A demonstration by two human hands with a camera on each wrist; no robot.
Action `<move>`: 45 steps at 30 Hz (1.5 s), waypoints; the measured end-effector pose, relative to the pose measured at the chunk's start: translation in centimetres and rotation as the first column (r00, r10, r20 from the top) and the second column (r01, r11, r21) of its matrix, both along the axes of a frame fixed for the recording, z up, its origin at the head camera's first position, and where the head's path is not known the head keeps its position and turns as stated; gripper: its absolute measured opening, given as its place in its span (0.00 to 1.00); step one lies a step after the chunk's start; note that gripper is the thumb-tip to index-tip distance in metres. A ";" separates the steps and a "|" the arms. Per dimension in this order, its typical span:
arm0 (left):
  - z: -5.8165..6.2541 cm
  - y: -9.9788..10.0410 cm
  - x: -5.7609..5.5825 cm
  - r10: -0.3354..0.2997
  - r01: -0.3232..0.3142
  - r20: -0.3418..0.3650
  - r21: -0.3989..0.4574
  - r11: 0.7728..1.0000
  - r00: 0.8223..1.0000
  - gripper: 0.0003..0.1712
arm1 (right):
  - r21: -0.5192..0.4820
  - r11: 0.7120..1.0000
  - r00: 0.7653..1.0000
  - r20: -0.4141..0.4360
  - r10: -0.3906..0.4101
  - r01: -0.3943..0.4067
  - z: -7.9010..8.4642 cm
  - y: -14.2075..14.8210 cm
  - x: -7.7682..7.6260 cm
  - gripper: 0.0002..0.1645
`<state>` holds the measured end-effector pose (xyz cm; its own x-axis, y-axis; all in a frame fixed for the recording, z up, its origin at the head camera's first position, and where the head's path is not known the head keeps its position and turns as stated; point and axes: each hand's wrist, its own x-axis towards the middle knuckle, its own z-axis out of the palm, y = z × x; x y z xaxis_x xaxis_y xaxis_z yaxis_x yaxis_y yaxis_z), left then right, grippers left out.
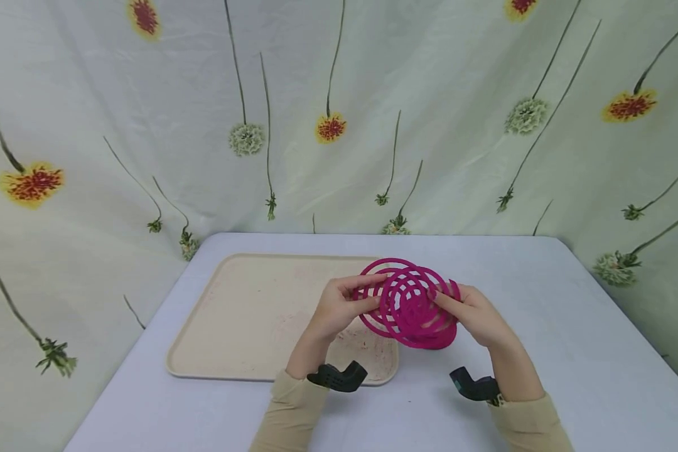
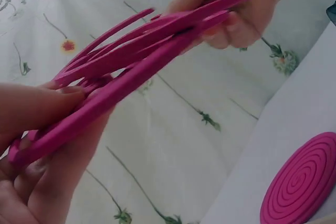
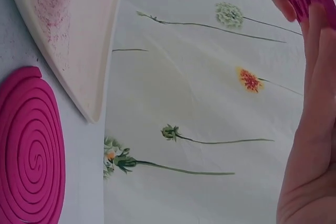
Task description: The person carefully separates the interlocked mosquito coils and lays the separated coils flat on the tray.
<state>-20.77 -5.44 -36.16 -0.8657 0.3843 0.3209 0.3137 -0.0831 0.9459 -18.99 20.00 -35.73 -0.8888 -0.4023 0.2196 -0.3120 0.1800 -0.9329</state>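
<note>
Both hands hold magenta mosquito coils [image 1: 415,311] up over the tray's right edge; their rings are spread and overlap one another. My left hand [image 1: 334,311] pinches the left side between thumb and fingers. On the right side, my right hand [image 1: 477,314] grips the outer rings, thumb toward the middle. Seen edge-on in the left wrist view, the held coils [image 2: 142,72] splay into several separate bands. A tightly wound magenta coil [image 3: 34,156] lies flat on the table in the right wrist view; in the head view the held coils mostly hide it.
A beige tray [image 1: 260,307] with reddish smudges and crumbs lies left of centre on the white table [image 1: 520,282]. A flower-printed cloth [image 1: 429,75] hangs behind the table. Each wrist wears a black camera mount.
</note>
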 end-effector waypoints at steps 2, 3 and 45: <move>-0.1 0.5 0.0 0.067 -0.068 0.015 0.050 0.996 0.998 0.21 | -0.049 0.995 0.996 0.008 -0.086 0.086 0.0 -0.7 0.1 0.15; -0.1 0.8 0.0 0.096 -0.097 0.020 0.080 0.992 0.995 0.21 | -0.075 0.989 0.992 0.016 -0.129 0.129 0.0 -1.0 0.1 0.16; -0.6 2.2 0.2 -0.150 0.160 -0.060 0.274 0.948 0.987 0.33 | -0.406 0.839 0.928 0.239 -0.285 0.363 0.6 -1.2 0.4 0.10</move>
<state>-20.53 -3.27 -36.72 -0.7876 0.4042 0.4651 0.3114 -0.3902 0.8665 -18.54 18.83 -35.16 -0.9893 0.0182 0.1445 -0.1453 -0.1929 -0.9704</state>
